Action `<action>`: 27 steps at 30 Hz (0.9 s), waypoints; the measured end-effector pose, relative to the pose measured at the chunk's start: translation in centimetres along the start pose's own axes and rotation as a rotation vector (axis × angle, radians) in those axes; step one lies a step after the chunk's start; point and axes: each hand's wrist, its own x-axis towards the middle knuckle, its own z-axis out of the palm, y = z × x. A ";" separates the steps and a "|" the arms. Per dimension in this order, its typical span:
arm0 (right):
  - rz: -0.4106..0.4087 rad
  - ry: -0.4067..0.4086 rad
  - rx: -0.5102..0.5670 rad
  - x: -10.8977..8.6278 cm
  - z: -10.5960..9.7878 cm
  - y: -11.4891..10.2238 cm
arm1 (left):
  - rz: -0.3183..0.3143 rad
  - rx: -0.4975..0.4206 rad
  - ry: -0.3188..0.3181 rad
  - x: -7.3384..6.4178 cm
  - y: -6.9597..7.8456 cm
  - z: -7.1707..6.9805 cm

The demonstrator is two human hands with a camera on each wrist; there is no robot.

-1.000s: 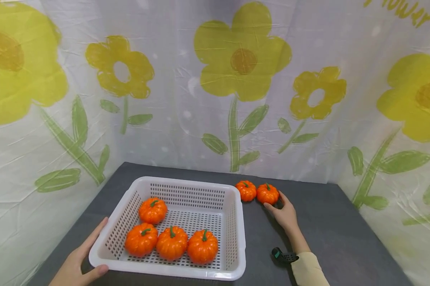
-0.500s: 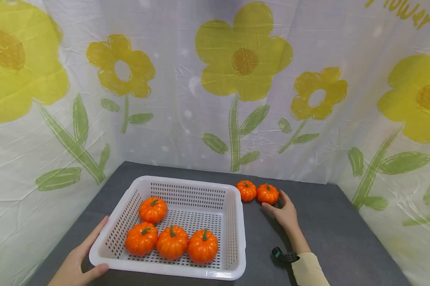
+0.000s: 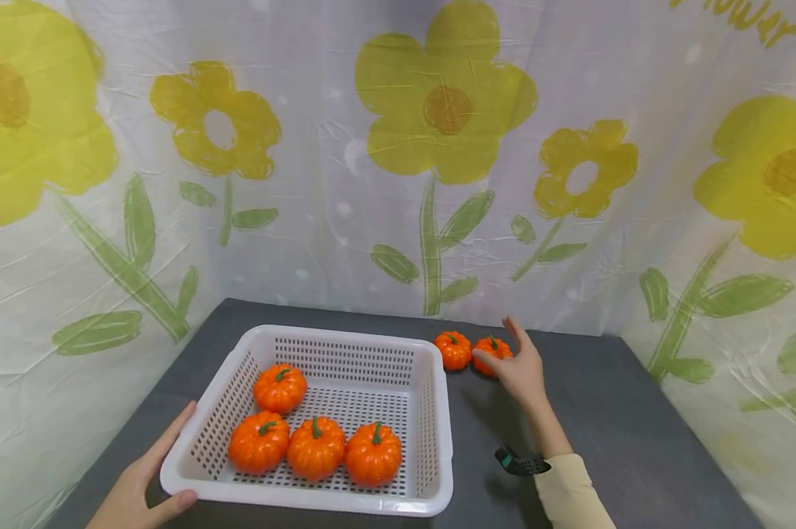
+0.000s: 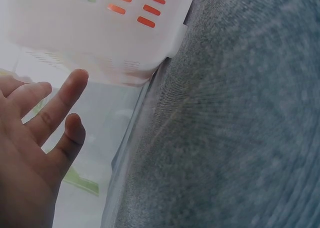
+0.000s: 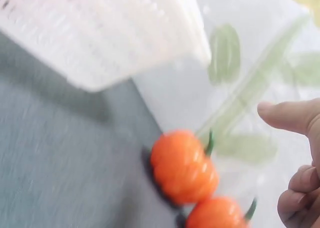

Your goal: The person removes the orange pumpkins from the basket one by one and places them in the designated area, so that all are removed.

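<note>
A white perforated plastic basket point(image 3: 305, 500) holds several glossy orange pumpkins with green stems; one pumpkin point(image 3: 280, 389) lies behind a front row. My left hand point(image 3: 133, 485) is at the basket's left front corner, fingers along the left side and thumb at the front rim. In the left wrist view its fingers point(image 4: 55, 110) are spread beside the basket wall. Right of the basket, two smaller pumpkins stand side by side, a left one point(image 3: 453, 351) and a right one point(image 3: 493, 345). Above the right one, partly covering it, is my right hand point(image 3: 525, 373), thumb and fingers spread, holding nothing.
Everything stands on a dark grey tabletop point(image 3: 609, 433). A white curtain point(image 3: 318, 220) with yellow flowers borders it at the back and sides. A black band point(image 3: 525, 463) is on the right wrist, below a cream sleeve point(image 3: 569, 488).
My right hand has risen off the right small pumpkin and spread its fingers wider. That pumpkin stays in place on the table. The left hand and basket keep their position.
</note>
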 end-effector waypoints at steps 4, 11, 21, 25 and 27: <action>-0.077 -0.024 -0.023 0.4 0.6 -2.9 | 0.019 -0.003 0.013 -0.1 -0.1 0.0; -0.203 -0.092 0.037 1.2 1.5 -8.0 | 0.014 0.004 0.008 0.1 -0.3 0.0; -0.347 -0.179 0.039 1.7 4.0 -13.6 | -0.069 -0.012 -0.044 0.3 -0.3 0.1; -0.372 -0.234 0.065 1.6 6.0 -15.6 | -0.049 0.020 -0.031 0.2 -0.5 -0.1; -0.394 -0.271 0.078 1.5 7.1 -16.7 | -0.032 0.033 -0.014 0.3 -0.6 -0.3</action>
